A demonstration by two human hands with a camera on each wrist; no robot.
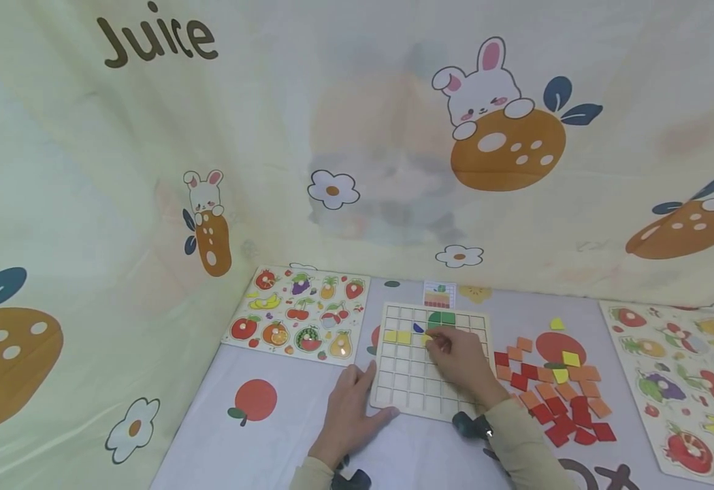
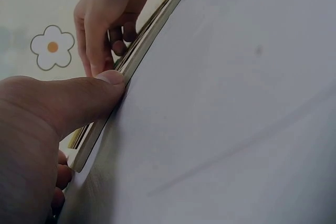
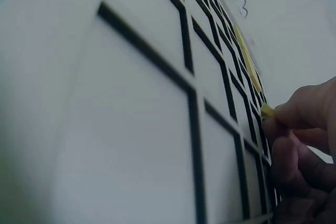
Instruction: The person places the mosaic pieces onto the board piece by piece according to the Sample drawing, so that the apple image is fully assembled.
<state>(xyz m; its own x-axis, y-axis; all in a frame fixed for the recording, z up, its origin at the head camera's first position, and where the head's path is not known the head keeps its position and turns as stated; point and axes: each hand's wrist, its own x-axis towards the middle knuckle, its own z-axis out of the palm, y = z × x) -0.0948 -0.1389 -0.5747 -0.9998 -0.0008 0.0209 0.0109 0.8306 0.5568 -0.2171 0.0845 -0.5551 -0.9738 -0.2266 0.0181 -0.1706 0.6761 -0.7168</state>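
Observation:
A pale square grid board lies on the table in the head view. My left hand rests at its near left corner, the straight thumb against the near edge in the left wrist view and the other fingers along the left side. Over the upper middle cells, my right hand pinches a small yellow tile between thumb and fingertip, close to the grid. Yellow tiles sit in a row at the left. A dark blue piece and green tiles occupy cells near the far edge.
Loose red tiles, orange tiles and yellow tiles are scattered right of the board. A small picture card lies behind it. Fruit puzzle boards flank it, one at left, another at right. A printed curtain hangs behind.

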